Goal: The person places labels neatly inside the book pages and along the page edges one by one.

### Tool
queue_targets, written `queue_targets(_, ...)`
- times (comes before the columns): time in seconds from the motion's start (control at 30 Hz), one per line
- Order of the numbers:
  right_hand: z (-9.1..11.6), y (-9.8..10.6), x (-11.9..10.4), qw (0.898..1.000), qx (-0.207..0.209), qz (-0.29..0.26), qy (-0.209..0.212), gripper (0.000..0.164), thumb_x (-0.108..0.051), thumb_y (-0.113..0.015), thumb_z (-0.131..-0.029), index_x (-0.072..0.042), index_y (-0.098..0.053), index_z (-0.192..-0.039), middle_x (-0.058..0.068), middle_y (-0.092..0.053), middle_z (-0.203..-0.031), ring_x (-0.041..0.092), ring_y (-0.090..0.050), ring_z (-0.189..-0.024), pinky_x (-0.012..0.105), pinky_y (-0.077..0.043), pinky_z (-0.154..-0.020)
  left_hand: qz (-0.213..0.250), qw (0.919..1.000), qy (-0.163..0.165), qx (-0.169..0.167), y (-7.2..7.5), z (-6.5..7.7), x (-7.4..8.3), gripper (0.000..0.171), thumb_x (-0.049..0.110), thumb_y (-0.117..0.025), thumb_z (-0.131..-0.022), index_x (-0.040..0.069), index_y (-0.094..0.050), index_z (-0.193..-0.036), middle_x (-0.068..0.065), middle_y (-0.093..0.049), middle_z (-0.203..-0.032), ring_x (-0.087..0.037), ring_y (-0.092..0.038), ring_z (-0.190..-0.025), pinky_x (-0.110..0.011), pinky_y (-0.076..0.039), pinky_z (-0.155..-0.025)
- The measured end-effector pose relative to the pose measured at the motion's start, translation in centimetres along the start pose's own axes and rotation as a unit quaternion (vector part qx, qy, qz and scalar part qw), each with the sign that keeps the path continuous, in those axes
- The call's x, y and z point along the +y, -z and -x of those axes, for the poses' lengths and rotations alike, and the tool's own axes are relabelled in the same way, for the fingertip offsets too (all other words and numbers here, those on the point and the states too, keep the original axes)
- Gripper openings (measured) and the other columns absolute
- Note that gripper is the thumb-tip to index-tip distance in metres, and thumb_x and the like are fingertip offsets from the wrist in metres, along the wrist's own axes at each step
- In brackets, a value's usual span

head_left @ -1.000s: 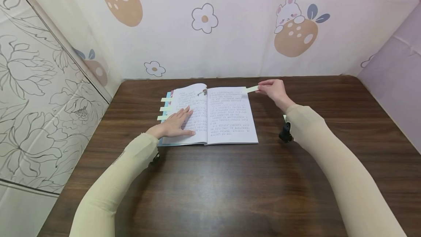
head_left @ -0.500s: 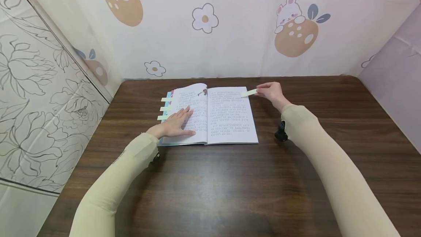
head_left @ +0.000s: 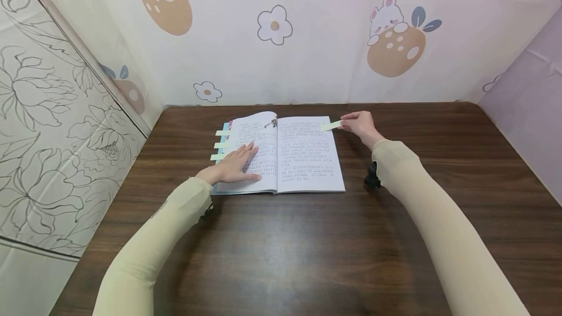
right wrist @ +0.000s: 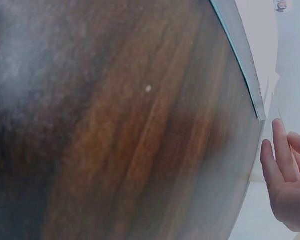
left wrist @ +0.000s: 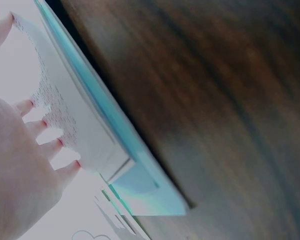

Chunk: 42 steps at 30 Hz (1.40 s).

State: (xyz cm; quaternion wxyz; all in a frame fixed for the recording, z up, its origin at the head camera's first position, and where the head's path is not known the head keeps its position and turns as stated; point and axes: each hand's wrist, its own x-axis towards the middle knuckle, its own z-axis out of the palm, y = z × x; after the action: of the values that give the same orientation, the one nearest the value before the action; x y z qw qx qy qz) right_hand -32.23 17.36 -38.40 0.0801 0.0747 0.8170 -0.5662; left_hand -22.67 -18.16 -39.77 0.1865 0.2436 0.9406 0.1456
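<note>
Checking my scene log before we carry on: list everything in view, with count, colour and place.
Book: 1, white pages, light blue cover, open on the table
Tabs: 3, pale yellow-green, along the book's left edge
Strip: 1, pale yellow-green, over the right page's outer edge, near the top
Table: 1, dark brown, under the book
Backdrop: 1, whitish, printed, behind the table
Panel: 1, white with dark floral lines, far left
Wrist units: 2, black, at the cuffs
Sleeves: 2, cream, on both arms
Left hand: 1, bare, on the left page
Right hand: 1, bare, pinching the strip
</note>
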Motion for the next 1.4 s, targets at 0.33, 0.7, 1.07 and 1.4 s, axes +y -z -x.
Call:
queue_targets(0.33, -0.35, -0.02, 0.47, 0.999, 0.001, 0.04, 0.0, 0.032, 0.0, -0.052, -0.086, 0.011, -0.051, -0.116, 0.026, -0.052, -0.113, 0.029, -0.058, -0.098, 0.032, -0.045, -0.085, -0.001, 1.0, 0.0, 0.003, -0.08, 0.0, -0.07, 0.088, 0.054, -0.052, -0.08, 0.008, -0.01, -0.143, -0.009, 0.001, -0.149, -0.029, 0.0, -0.135, -0.048, -0.008, -0.106)
queue_targets(0.7, -0.33, -0.16, 0.68, 0.996, 0.011, 0.08, 0.025, 0.03, 0.003, -0.051, -0.085, 0.011, -0.053, -0.114, 0.027, -0.055, -0.107, 0.029, -0.058, -0.093, 0.036, -0.045, -0.084, -0.001, 1.0, 0.001, 0.001, -0.05, 0.06, 0.09, 0.088, 0.055, -0.051, -0.08, 0.009, -0.009, -0.143, -0.009, 0.002, -0.149, -0.028, 0.0, -0.135, -0.048, -0.007, -0.106)
queue_targets(1.07, -0.2, -0.08, 0.73, 0.986, 0.024, 0.145, 0.077, 0.029, 0.002, -0.051, -0.085, 0.009, -0.054, -0.113, 0.026, -0.052, -0.111, 0.033, -0.051, -0.102, 0.041, -0.041, -0.085, -0.003, 1.0, 0.0, 0.002, -0.01, 0.09, 0.09, 0.088, 0.054, -0.051, -0.08, 0.008, -0.009, -0.143, -0.009, 0.002, -0.149, -0.029, 0.0, -0.135, -0.048, -0.007, -0.106)
queue_targets(1.4, 0.28, -0.51, 0.84, 0.953, 0.008, 0.259, 0.155, 0.033, -0.002, -0.046, -0.089, 0.006, -0.048, -0.12, 0.026, -0.047, -0.122, 0.035, -0.047, -0.107, 0.045, -0.04, -0.087, -0.007, 1.0, 0.002, -0.005, 0.0, 0.0, -0.02, 0.089, 0.056, -0.05, -0.08, 0.008, -0.009, -0.143, -0.01, 0.003, -0.149, -0.029, 0.0, -0.135, -0.048, -0.008, -0.106)
